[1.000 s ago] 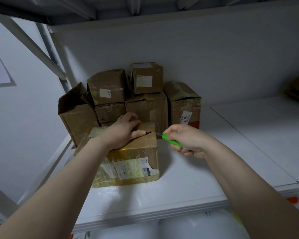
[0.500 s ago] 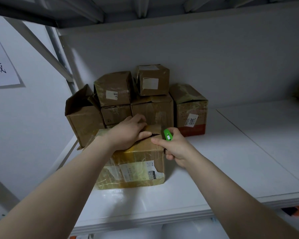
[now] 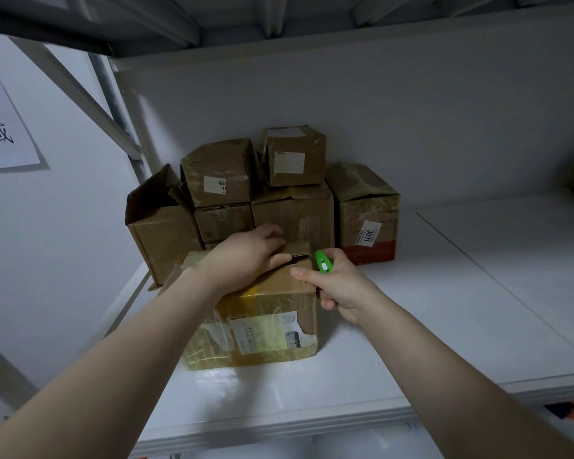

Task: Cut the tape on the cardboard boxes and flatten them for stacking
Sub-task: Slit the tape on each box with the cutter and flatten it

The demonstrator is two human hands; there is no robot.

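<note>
A taped cardboard box (image 3: 262,319) with a torn white label stands at the front of the white shelf (image 3: 428,326). My left hand (image 3: 246,256) lies on its top, fingers curled over the top flap by a dark slit in the seam. My right hand (image 3: 335,286) grips a green utility knife (image 3: 322,261) at the box's right top edge, the forefinger stretched onto the top. The blade's tip is hidden behind the box edge.
Several closed brown boxes (image 3: 292,207) are piled against the back wall behind it, one at the left (image 3: 159,223) with open flaps. A paper sign (image 3: 0,120) hangs on the left wall. A shelf post (image 3: 116,104) rises at the left.
My right hand has brought the knife from the right of the box up against its right top edge and turned the knife upright. My left hand stayed on the box top.
</note>
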